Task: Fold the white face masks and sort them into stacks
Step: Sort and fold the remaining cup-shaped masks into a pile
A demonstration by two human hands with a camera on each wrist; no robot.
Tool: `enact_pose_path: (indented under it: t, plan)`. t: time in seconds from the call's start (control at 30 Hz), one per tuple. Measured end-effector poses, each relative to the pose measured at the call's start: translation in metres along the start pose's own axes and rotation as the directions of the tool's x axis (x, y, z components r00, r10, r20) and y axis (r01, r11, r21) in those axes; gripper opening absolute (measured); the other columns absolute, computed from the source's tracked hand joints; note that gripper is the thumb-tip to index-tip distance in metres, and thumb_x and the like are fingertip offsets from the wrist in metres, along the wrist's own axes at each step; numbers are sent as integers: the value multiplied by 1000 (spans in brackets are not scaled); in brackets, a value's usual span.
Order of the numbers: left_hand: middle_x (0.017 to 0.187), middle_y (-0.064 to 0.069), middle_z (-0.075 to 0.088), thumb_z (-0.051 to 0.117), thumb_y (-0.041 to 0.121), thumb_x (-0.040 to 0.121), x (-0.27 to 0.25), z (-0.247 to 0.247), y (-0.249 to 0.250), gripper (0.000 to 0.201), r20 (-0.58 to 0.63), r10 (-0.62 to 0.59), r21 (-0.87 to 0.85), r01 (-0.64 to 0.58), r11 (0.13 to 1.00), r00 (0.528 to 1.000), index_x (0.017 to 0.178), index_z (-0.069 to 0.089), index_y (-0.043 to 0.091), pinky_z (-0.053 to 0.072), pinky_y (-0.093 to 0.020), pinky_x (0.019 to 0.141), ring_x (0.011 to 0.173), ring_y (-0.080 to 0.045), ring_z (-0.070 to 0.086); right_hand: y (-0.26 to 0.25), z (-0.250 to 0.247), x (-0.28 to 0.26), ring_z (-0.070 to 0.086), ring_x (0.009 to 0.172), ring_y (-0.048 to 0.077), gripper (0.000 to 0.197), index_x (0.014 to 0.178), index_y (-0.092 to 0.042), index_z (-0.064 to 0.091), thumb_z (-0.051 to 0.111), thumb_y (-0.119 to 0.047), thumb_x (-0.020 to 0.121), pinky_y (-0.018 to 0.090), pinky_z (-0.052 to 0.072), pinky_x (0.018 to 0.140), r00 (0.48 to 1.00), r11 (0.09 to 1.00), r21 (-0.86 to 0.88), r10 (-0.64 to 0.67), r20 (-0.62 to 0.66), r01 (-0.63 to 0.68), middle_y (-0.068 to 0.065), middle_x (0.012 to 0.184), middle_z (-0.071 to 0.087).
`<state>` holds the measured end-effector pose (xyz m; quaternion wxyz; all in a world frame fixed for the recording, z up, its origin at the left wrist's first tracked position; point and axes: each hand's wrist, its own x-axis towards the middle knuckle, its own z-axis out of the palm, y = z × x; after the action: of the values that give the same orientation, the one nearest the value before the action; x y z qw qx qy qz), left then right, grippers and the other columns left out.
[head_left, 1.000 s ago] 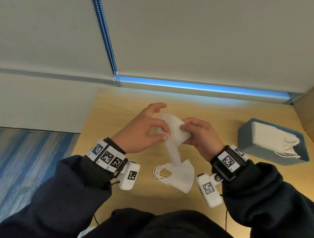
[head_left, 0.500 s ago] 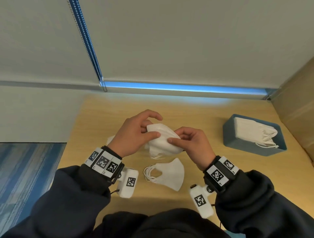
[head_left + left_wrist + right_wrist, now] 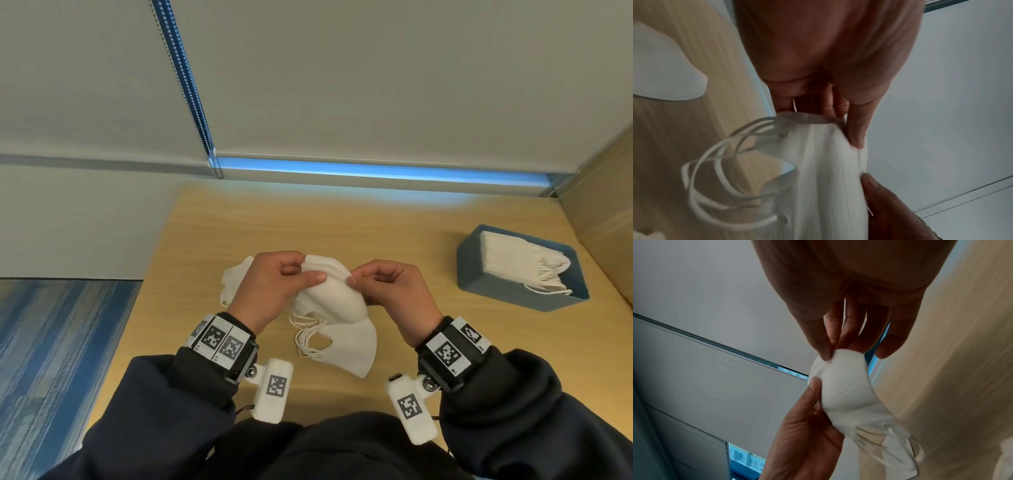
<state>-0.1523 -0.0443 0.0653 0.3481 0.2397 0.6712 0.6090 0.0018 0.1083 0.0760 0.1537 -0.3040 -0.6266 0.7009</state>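
I have one white mask (image 3: 329,294) held up at the middle of the head view, just above the surface (image 3: 394,233). My left hand (image 3: 270,291) pinches its upper edge between thumb and curled fingers (image 3: 857,123), and my right hand (image 3: 394,291) pinches the same edge from the right, thumb against fingertips (image 3: 822,344). The ear loops (image 3: 719,175) dangle below.

I judge the mask very light, soft and limp; it will buckle wherever it is unsupported, so the edge at the centre crease is the place to hold, keeping the thin loops from snagging.

Directly below lies a folded mask (image 3: 346,349) with its loops spread leftward. Another white mask (image 3: 234,277) peeks out behind my left hand. At the right edge, well apart, a blue box (image 3: 520,298) holds a stack of masks (image 3: 520,263). Nothing blocks the path down to the folded mask.
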Motion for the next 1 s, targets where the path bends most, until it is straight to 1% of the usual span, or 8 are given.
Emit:
enact_pose_path:
  t: [0.17,0.23,0.33,0.5,0.57,0.67,0.83,1.0]
  plan:
    - [78,-5,77,84,16,80,0,1,-2,9,-53,-21,24,22,999,998,78,77,10,51,-30,68,69,-13,68,4,0,-2,65,78,35,6,89,1,78,77,-2,84,50,54,78,999,998,-45,36,22,-35,33,92,71]
    - [75,-5,76,85,17,79,0,1,-3,15,-59,-28,15,29,999,998,79,75,4,49,-29,66,67,-13,65,5,0,-3,64,74,31,6,89,0,78,78,-4,84,47,53,75,998,998,-50,48,30,-46,29,88,73]
    - [71,-4,72,86,16,78,0,1,-4,24,-59,-28,17,29,999,998,78,71,-2,47,-28,62,64,-13,62,6,0,-4,61,62,20,8,88,3,77,79,-3,83,36,51,66,998,997,-56,52,35,-50,20,77,72]
    - [76,-12,74,86,21,79,0,1,-4,15,-88,-20,29,23,999,996,75,79,8,48,-30,65,67,-14,62,7,-1,-4,59,58,15,12,89,6,74,79,-3,83,31,51,62,998,996,-64,57,38,-55,14,71,69]
    - [65,-1,70,85,23,80,0,1,-3,14,-85,-18,51,23,998,996,69,79,16,45,-24,62,62,-9,58,8,-1,-4,59,56,13,13,88,8,73,79,-3,83,30,51,61,997,996,-64,65,32,-63,11,68,68]
    - [59,9,65,83,23,82,1,2,-4,17,-79,-5,81,11,997,997,66,78,20,42,-21,60,58,-6,54,9,-2,-4,59,57,15,13,87,7,74,79,-4,83,32,51,62,997,996,-56,72,35,-70,11,68,69]
    - [71,0,73,84,19,80,0,1,-4,11,-68,-2,65,6,998,998,74,80,10,48,-22,64,65,-8,63,10,-3,-5,59,60,17,12,87,5,74,80,-5,83,32,51,63,997,995,-69,72,35,-70,20,75,69]
    - [79,-6,78,83,10,80,0,3,-3,6,-79,38,0,-38,999,996,85,80,10,52,-20,66,71,-11,70,12,-2,-5,59,59,17,12,92,2,75,80,-3,83,30,51,62,997,996,-55,73,34,-71,22,77,68]
